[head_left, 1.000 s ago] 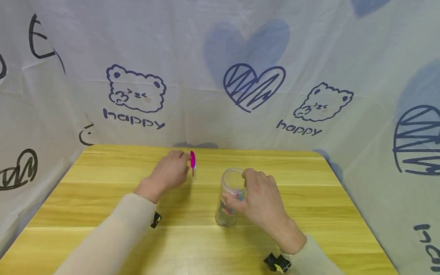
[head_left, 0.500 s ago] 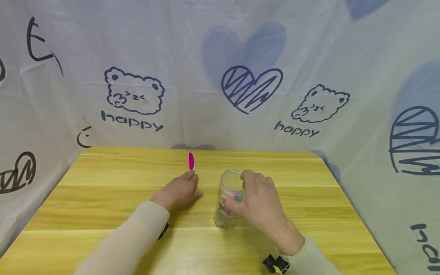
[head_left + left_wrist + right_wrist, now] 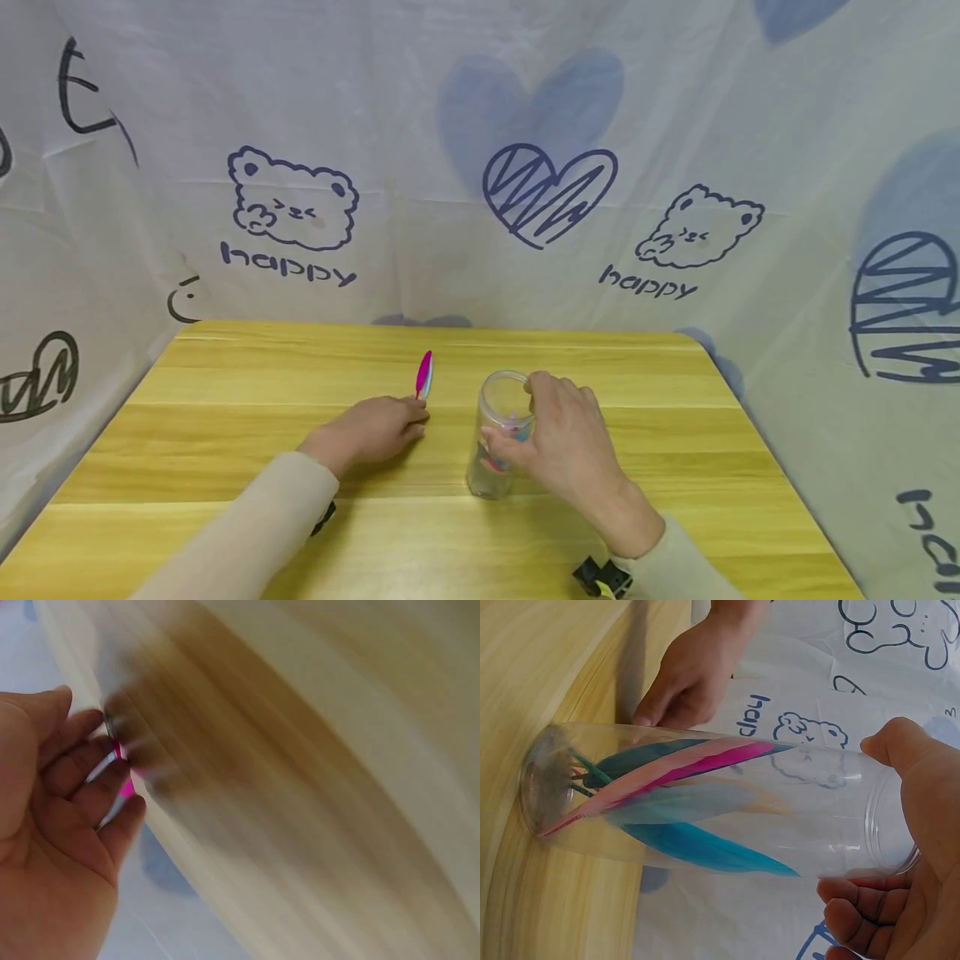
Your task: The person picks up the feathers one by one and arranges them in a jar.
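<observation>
My right hand (image 3: 566, 437) grips the upper part of a tall clear jar (image 3: 491, 479) upright on the table. In the right wrist view, several feathers (image 3: 712, 847) in blue, pink and teal stand inside the jar (image 3: 825, 802), with the thumb on one side of its mouth and fingers on the other. To its left, my left hand (image 3: 371, 433) is low over the table, its fingers loosely bent. A magenta feather (image 3: 423, 375) with a pale blue one beside it extends from those fingertips. In the left wrist view, magenta shows behind the fingers (image 3: 82, 765), and the thumb stays apart from them.
The wooden table (image 3: 637, 367) reaches a white cloth (image 3: 420, 108) printed with hearts and bears, which hangs behind it and along both sides. Black wrist gear (image 3: 602, 577) shows beneath the right sleeve.
My left hand has shifted from beside the feathers to below them. Since half a second ago, the feathers have come nearer and tilted right. The right hand and jar have hardly moved.
</observation>
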The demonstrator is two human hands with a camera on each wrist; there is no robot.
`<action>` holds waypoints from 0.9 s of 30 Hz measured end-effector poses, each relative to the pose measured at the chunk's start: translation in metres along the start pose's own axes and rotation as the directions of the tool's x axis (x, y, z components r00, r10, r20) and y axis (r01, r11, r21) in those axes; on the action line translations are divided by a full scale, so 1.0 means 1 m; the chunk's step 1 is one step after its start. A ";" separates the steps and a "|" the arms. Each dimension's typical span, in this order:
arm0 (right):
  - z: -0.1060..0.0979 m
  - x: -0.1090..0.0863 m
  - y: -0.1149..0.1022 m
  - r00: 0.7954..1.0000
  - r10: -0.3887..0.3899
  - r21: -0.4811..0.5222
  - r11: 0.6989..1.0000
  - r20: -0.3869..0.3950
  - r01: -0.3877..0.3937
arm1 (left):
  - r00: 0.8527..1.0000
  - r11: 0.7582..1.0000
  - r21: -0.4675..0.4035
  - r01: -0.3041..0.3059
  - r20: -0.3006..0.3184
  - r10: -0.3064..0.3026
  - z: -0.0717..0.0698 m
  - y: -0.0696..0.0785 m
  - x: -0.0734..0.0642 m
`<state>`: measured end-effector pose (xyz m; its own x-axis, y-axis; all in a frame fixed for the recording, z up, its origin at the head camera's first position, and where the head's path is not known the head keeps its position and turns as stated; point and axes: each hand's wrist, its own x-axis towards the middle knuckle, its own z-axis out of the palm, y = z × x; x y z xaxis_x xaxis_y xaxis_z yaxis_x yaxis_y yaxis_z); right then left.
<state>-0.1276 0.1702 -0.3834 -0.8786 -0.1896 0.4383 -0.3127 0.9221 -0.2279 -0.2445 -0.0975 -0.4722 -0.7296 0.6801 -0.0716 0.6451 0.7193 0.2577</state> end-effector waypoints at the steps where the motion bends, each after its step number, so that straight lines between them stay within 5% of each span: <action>1: 0.000 0.000 0.000 1.000 -0.001 -0.001 1.000 -0.003 0.001 | 1.000 1.000 0.005 -0.010 -0.016 0.010 -0.001 -0.004 -0.003; 14: 0.002 -0.001 0.001 1.000 -0.009 0.000 1.000 -0.020 0.009 | 0.986 0.994 0.011 0.111 -0.126 -0.108 -0.011 -0.043 -0.032; 22: 0.003 -0.001 0.001 0.999 -0.021 -0.006 1.000 -0.037 0.021 | 0.955 0.979 0.156 0.128 -0.284 -0.080 -0.017 -0.043 -0.024; 27: 0.003 -0.001 0.002 0.999 -0.017 -0.003 1.000 -0.039 0.017 | 0.947 0.966 0.217 0.144 -0.313 -0.071 -0.016 -0.035 -0.009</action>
<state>-0.1280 0.1709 -0.3867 -0.8583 -0.1921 0.4758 -0.3266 0.9197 -0.2178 -0.2647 -0.1309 -0.4650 -0.8080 0.5485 0.2150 0.5668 0.8233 0.0297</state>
